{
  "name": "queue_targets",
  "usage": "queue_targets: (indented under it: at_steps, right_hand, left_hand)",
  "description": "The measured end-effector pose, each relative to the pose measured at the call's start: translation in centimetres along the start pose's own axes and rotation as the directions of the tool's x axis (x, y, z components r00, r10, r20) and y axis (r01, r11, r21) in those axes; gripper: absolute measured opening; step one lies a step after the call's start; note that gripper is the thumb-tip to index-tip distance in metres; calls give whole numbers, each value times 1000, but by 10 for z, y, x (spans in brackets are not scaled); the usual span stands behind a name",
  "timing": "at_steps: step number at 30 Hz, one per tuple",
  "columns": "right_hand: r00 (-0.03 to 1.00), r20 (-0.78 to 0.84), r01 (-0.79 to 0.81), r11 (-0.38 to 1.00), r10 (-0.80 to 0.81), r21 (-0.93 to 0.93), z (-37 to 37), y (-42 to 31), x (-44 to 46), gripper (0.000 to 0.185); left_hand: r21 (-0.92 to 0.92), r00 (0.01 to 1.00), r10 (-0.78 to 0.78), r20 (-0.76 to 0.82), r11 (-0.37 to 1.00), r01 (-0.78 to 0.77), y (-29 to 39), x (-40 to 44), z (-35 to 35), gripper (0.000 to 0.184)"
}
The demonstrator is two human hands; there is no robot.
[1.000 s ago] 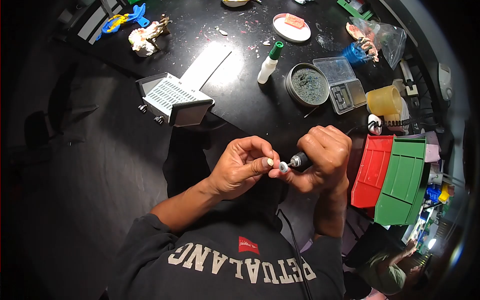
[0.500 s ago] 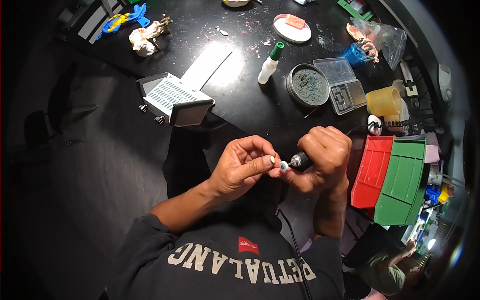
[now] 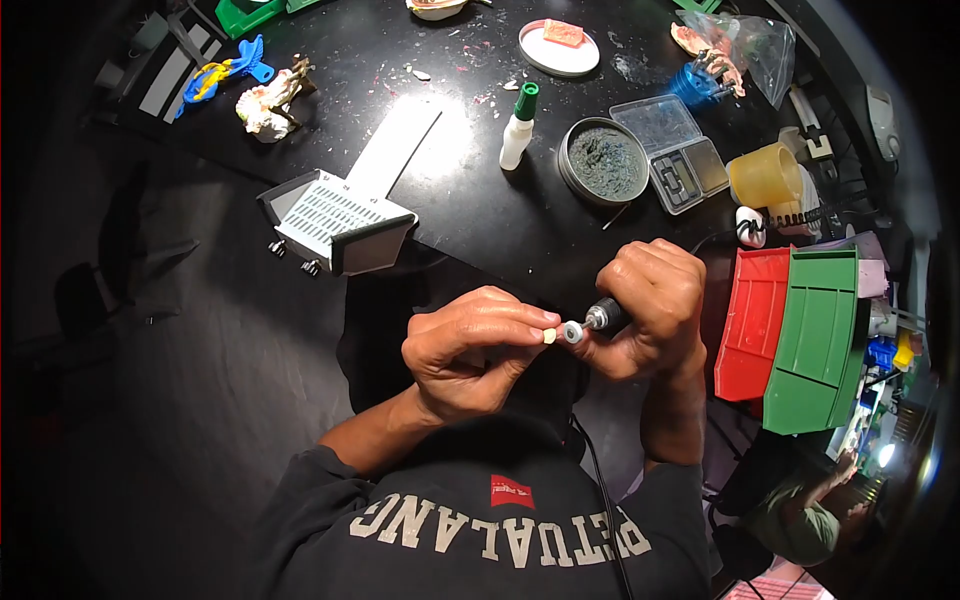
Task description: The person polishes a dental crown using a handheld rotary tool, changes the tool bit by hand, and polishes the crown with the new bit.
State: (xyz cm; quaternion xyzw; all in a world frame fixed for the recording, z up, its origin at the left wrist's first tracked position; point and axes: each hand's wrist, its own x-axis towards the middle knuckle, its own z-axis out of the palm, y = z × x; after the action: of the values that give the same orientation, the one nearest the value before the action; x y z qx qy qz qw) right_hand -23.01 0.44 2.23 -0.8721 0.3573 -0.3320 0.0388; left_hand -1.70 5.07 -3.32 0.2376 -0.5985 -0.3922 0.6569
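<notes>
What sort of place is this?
Likely a dental workshop, judging by the black cylindrical rotary handpiece with a round pale disc, the blue plastic piece resembling an impression tray, and the grey rectangular digital scale.

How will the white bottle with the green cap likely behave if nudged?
The bottle probably tips easily, being tall and narrow. Once down, its rounded body would likely roll. On this glossy table it may also slide.
</notes>
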Motion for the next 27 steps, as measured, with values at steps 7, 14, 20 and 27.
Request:
queue_targets:
  at_steps: [7,14,20,27]
  right_hand:
    - [1000,6,0,1000,0,3,0,0,0,54]
    - [1000,2,3,1000,-3,7,-1,-1,1,55]
    - [1000,-2,9,1000,-9,-10,0,0,0,56]
    - [1000,7,1,1000,-1,-17,0,-1,1,58]
  left_hand:
    - [-18,1000,8,-3,1000,-8,-2,0,1,23]
    - [-8,1000,11,6,1000,-11,0,1,0,23]
    - [-66,999,-46,-6,997,45,-4,-3,0,21]
    - [-121,994,-105,-17,987,102,-4,-6,1,17]
